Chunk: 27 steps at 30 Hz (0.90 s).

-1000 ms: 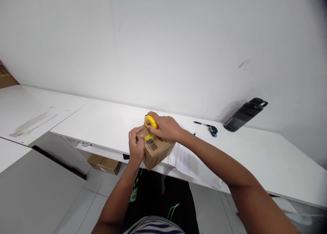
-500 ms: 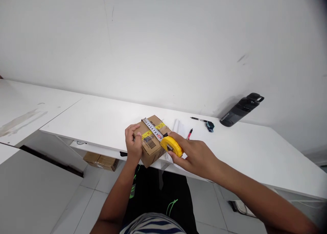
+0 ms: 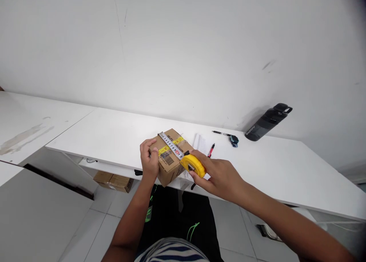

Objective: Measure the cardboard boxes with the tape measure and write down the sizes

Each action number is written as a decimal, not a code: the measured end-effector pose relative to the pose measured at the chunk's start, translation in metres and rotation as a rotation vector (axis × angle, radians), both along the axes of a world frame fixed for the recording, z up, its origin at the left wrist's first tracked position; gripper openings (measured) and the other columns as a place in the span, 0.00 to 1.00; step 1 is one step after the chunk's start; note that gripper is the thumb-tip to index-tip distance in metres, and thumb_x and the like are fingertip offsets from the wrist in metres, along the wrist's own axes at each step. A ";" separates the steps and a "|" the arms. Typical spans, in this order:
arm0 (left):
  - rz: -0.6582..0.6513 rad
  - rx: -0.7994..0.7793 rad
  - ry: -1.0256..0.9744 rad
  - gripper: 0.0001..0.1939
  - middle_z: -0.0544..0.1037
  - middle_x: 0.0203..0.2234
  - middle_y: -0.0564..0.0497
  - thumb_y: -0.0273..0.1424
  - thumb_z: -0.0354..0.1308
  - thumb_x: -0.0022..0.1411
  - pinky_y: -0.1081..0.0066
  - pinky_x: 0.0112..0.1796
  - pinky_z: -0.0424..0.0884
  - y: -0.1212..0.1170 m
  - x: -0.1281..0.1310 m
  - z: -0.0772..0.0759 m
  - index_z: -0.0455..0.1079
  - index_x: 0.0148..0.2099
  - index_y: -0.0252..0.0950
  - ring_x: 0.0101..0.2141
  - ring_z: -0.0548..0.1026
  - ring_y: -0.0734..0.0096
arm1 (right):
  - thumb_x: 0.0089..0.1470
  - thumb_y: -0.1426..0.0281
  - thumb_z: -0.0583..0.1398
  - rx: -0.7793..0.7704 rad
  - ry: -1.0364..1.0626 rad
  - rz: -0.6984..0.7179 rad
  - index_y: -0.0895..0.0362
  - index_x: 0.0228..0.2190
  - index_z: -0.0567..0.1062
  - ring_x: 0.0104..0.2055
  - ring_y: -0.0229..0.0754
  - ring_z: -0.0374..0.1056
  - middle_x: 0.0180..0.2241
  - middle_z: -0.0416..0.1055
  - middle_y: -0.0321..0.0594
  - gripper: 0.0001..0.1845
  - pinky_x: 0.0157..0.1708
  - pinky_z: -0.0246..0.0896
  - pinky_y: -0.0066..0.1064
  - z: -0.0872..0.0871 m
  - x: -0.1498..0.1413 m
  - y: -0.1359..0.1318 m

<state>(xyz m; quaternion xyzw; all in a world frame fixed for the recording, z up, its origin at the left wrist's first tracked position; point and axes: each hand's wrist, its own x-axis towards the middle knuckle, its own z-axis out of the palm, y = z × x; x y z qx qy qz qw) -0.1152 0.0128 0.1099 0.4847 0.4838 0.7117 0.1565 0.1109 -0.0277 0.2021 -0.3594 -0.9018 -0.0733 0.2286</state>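
Observation:
A small brown cardboard box (image 3: 168,173) with yellow tape and a barcode label is tilted at the front edge of the white desk. My left hand (image 3: 149,161) grips its left side, fingers curled over the top edge. My right hand (image 3: 215,174) is closed around the yellow case of a tape measure (image 3: 192,165) at the box's right edge. Its white blade (image 3: 171,144) lies across the top of the box, with the hooked end at the far left edge. Numbers up to about 12 show on the blade.
Behind my right hand lie white paper (image 3: 200,142), a red pen (image 3: 211,150), a black pen (image 3: 222,133) and a dark watch-like item (image 3: 233,141). A black bottle (image 3: 265,123) stands against the wall. Another cardboard box (image 3: 113,181) sits below the desk (image 3: 120,127).
Slightly more of the blade shows out of the case, with the numbers past 10 now visible. My right hand has shifted a little; my left hand keeps its grip on the box.

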 end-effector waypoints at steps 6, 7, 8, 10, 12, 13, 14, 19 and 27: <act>-0.017 0.014 0.004 0.13 0.69 0.48 0.46 0.29 0.50 0.62 0.62 0.54 0.65 0.000 -0.001 -0.001 0.70 0.48 0.38 0.51 0.68 0.63 | 0.60 0.58 0.53 -0.047 0.020 -0.042 0.56 0.55 0.63 0.19 0.42 0.69 0.23 0.76 0.36 0.24 0.19 0.49 0.27 0.001 0.001 0.002; -0.019 0.015 0.003 0.13 0.69 0.48 0.46 0.29 0.51 0.62 0.62 0.54 0.65 0.000 -0.002 -0.002 0.70 0.48 0.39 0.51 0.68 0.63 | 0.60 0.58 0.54 -0.066 0.033 -0.050 0.55 0.55 0.62 0.19 0.41 0.69 0.24 0.76 0.35 0.25 0.18 0.49 0.27 0.004 0.001 0.005; -0.018 0.015 0.003 0.14 0.69 0.48 0.46 0.29 0.50 0.62 0.62 0.54 0.64 0.000 -0.002 -0.002 0.70 0.49 0.39 0.52 0.68 0.63 | 0.60 0.57 0.54 -0.090 0.054 -0.057 0.54 0.56 0.62 0.19 0.40 0.68 0.25 0.76 0.36 0.25 0.18 0.50 0.27 0.006 0.000 0.009; -0.012 0.022 -0.001 0.14 0.69 0.48 0.46 0.30 0.50 0.62 0.62 0.54 0.64 0.000 -0.002 -0.003 0.70 0.49 0.39 0.52 0.67 0.62 | 0.60 0.56 0.54 -0.135 0.130 -0.083 0.52 0.57 0.62 0.18 0.38 0.66 0.30 0.77 0.37 0.26 0.19 0.53 0.28 0.011 0.000 0.021; -0.003 0.049 -0.025 0.13 0.69 0.48 0.46 0.31 0.51 0.62 0.61 0.54 0.64 0.000 -0.002 -0.004 0.71 0.48 0.39 0.52 0.67 0.62 | 0.60 0.55 0.54 -0.171 0.252 -0.123 0.50 0.58 0.61 0.19 0.37 0.65 0.38 0.77 0.40 0.27 0.21 0.57 0.30 0.012 0.001 0.036; -0.005 0.068 -0.052 0.13 0.70 0.48 0.46 0.31 0.51 0.61 0.61 0.55 0.63 0.001 -0.002 -0.004 0.71 0.47 0.39 0.52 0.67 0.61 | 0.59 0.55 0.55 -0.189 0.330 -0.148 0.50 0.58 0.61 0.20 0.37 0.65 0.40 0.76 0.41 0.28 0.22 0.59 0.31 0.010 0.001 0.043; -0.015 0.088 -0.096 0.12 0.70 0.48 0.46 0.32 0.52 0.61 0.61 0.55 0.63 0.003 -0.002 -0.005 0.71 0.46 0.38 0.52 0.67 0.60 | 0.59 0.54 0.56 -0.209 0.417 -0.172 0.50 0.58 0.60 0.21 0.37 0.66 0.40 0.76 0.41 0.29 0.24 0.61 0.32 0.006 0.001 0.051; -0.197 0.093 -0.523 0.13 0.72 0.48 0.48 0.35 0.54 0.55 0.62 0.49 0.69 0.026 -0.003 -0.017 0.68 0.44 0.40 0.50 0.71 0.60 | 0.56 0.52 0.58 -0.444 0.966 -0.152 0.51 0.59 0.56 0.31 0.42 0.70 0.38 0.73 0.40 0.34 0.30 0.67 0.36 -0.028 -0.006 0.075; -0.204 -0.390 -0.167 0.17 0.74 0.51 0.44 0.41 0.59 0.55 0.54 0.55 0.63 0.038 -0.041 -0.037 0.71 0.44 0.38 0.53 0.70 0.55 | 0.53 0.54 0.63 -0.804 1.379 0.096 0.45 0.59 0.56 0.41 0.41 0.69 0.52 0.65 0.41 0.36 0.37 0.71 0.35 -0.049 -0.027 0.082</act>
